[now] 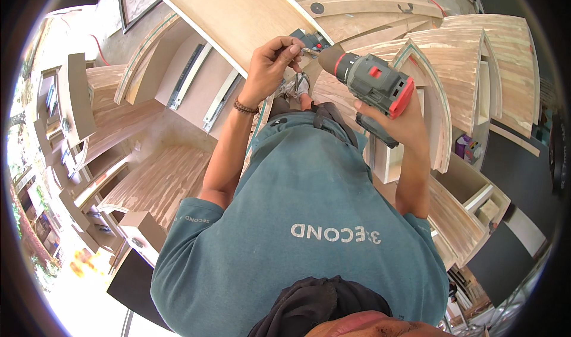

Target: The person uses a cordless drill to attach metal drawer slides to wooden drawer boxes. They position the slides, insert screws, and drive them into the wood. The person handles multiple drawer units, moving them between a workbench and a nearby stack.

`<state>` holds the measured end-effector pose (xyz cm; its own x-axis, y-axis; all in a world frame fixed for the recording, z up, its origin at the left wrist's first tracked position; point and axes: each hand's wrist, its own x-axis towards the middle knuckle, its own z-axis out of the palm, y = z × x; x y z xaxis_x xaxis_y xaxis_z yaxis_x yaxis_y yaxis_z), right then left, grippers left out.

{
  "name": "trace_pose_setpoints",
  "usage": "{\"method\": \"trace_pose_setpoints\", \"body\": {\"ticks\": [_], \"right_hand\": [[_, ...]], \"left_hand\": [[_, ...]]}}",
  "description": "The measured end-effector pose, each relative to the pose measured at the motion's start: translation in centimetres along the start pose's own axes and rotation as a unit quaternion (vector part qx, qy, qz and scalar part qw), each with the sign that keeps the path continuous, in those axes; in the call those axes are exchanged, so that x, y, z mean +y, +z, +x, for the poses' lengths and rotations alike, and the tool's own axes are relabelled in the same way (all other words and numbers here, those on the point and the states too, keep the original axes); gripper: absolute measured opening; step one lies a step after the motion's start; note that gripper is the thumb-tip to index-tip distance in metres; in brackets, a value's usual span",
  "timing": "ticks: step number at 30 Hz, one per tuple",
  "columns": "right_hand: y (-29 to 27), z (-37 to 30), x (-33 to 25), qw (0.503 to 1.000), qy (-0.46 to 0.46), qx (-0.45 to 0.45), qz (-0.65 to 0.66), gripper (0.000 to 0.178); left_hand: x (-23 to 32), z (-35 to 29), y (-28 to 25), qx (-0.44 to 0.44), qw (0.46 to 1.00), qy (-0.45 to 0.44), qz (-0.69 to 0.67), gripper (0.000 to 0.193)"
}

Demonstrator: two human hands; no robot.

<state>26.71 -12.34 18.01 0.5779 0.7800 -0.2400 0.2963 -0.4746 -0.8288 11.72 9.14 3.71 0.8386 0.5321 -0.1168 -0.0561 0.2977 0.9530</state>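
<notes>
My right hand (403, 122) is wrapped round the handle of a grey and red cordless drill (380, 78), its chuck aimed left. Opposite the chuck, my left hand (270, 69) has thumb and fingers pinched together close to the bit end. Whatever lies in that pinch is too small to make out. Just beyond the fingers, a second dark grey tool with a red spot (318, 41) lies at the corner of a shallow wooden drawer (238, 13) with pale edges.
To the left stands an open cabinet carcass (172, 60) with metal drawer slides (221, 99) fixed inside. Streaky wood-grain cabinets (502, 69) crowd the right side. Long boards (369, 7) lie at the far side, and a black panel (517, 176) is at the right.
</notes>
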Motion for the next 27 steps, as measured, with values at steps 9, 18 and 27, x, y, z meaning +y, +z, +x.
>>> {"method": "trace_pose_setpoints", "body": {"ticks": [9, 18, 27], "right_hand": [[0.1, 0.2, 0.0, 1.000, -0.001, -0.028, -0.009, 0.056], [0.4, 0.0, 0.1, 0.999, 0.035, -0.026, -0.003, 0.063], [0.4, -0.5, 0.2, 0.998, 0.047, -0.018, -0.035, 0.056]], "left_hand": [[0.0, -0.6, -0.1, -0.010, 0.995, -0.043, -0.091, 0.030], [0.5, -0.3, 1.1, 0.021, 0.994, -0.081, -0.069, 0.028], [-0.2, -0.3, 0.8, -0.023, 0.992, -0.092, -0.085, 0.031]]}}
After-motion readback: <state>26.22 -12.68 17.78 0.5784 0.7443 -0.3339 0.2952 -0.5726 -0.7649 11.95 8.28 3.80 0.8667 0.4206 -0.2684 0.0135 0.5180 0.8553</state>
